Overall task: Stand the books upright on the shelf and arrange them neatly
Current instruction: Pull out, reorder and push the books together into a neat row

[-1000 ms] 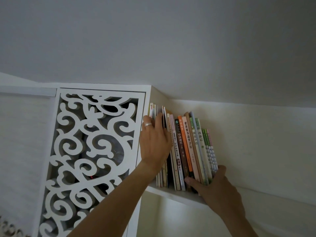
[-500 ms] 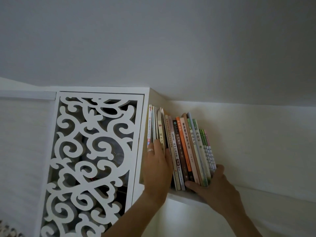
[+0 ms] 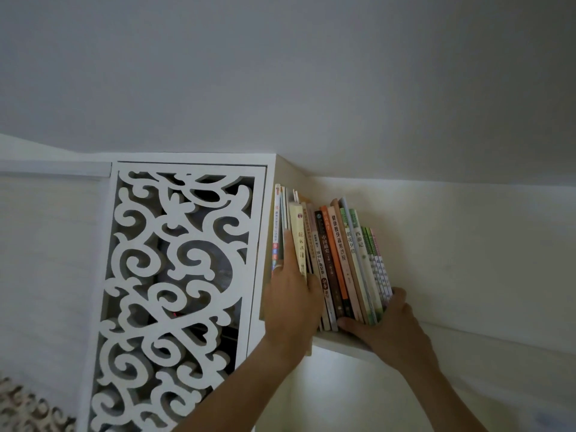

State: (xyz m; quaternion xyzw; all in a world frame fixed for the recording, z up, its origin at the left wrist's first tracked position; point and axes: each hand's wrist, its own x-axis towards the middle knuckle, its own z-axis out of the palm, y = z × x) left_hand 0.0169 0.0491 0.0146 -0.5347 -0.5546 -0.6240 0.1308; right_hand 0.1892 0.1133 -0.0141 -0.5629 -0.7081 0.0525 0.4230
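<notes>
A row of thin books [image 3: 339, 260] stands on a high white shelf [image 3: 339, 342], leaning slightly left against the cabinet side. My left hand [image 3: 293, 307] grips a cream-spined book [image 3: 297, 238] near the left end. Its fingers run up the book's left side and its thumb lies on the right side. This book sticks forward out of the row. My right hand [image 3: 389, 325] holds the right end of the row, with the thumb across the bottoms of the spines and the fingers wrapped round the last green and pink books [image 3: 378, 266].
A white cabinet with a carved scroll-pattern panel [image 3: 174, 275] borders the shelf on the left. The cream wall [image 3: 467, 260] runs behind and to the right of the books, where the shelf continues. The ceiling is close above.
My left hand slid down from the tops of the left books to their lower half, and the cream-spined book came forward out of the row. My right hand stayed at the right end.
</notes>
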